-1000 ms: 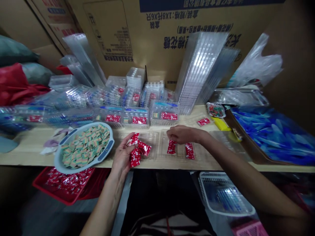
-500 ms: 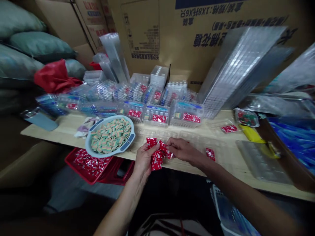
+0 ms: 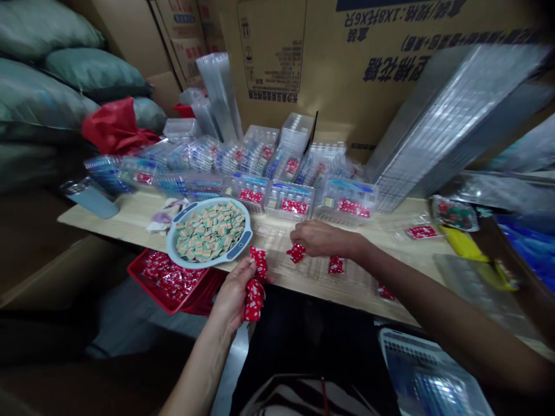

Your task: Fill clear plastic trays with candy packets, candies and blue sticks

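Observation:
My left hand (image 3: 234, 294) is closed around a bunch of red wrapped candies (image 3: 255, 286) at the front edge of the wooden table (image 3: 130, 216). My right hand (image 3: 318, 238) pinches one red candy (image 3: 297, 252) and holds it over a clear plastic tray (image 3: 312, 268) lying flat on the table. Another red candy (image 3: 336, 264) lies in that tray to the right of my hand. A blue-rimmed bowl (image 3: 211, 232) of striped pastel sweets sits just left of both hands.
A red basket (image 3: 167, 280) of more red candies sits below the table edge at left. Rows of filled clear boxes (image 3: 295, 199) line the back, with stacked empty trays (image 3: 442, 124) and cardboard cartons (image 3: 347, 63) behind. A white basket (image 3: 429, 375) is at lower right.
My right hand took one candy from the bunch in my left hand and carried it right over the clear tray. My left hand dropped toward the table edge. The view swung left.

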`<state>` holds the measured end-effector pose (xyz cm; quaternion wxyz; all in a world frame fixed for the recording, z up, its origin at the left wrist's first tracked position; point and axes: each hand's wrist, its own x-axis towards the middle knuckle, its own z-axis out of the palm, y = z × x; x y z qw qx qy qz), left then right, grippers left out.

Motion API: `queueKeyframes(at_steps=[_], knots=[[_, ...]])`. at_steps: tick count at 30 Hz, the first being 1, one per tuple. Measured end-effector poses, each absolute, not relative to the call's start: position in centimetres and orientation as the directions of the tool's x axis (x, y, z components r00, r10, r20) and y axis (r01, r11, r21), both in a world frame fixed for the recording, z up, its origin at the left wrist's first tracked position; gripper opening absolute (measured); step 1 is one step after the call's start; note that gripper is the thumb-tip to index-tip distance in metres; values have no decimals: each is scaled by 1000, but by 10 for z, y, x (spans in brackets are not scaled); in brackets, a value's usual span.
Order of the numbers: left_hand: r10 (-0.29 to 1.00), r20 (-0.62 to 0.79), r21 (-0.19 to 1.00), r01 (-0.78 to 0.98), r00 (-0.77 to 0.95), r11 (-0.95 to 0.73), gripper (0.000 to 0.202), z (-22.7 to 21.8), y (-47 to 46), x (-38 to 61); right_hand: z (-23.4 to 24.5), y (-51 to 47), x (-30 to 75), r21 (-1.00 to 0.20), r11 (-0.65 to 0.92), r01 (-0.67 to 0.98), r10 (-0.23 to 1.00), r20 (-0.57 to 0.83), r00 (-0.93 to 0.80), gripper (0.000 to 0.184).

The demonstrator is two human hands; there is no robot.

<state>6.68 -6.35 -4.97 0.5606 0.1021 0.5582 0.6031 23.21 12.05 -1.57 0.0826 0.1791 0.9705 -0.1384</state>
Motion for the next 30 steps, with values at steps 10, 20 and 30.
queueKeyframes(at_steps=[10, 20, 30], knots=[[837, -424, 824, -531, -347, 197, 56, -61, -65, 78, -24, 106, 222, -673, 635, 380, 426, -106, -898, 29], [780, -401, 864, -481, -480, 149, 58, -70, -90, 70, -46, 110, 182, -521, 564, 641, 666, -172, -726, 23], [466, -336, 885, -443, -819, -139, 38, -53, -127, 14, -38, 102, 130, -369, 654, 661, 659, -152, -737, 32]])
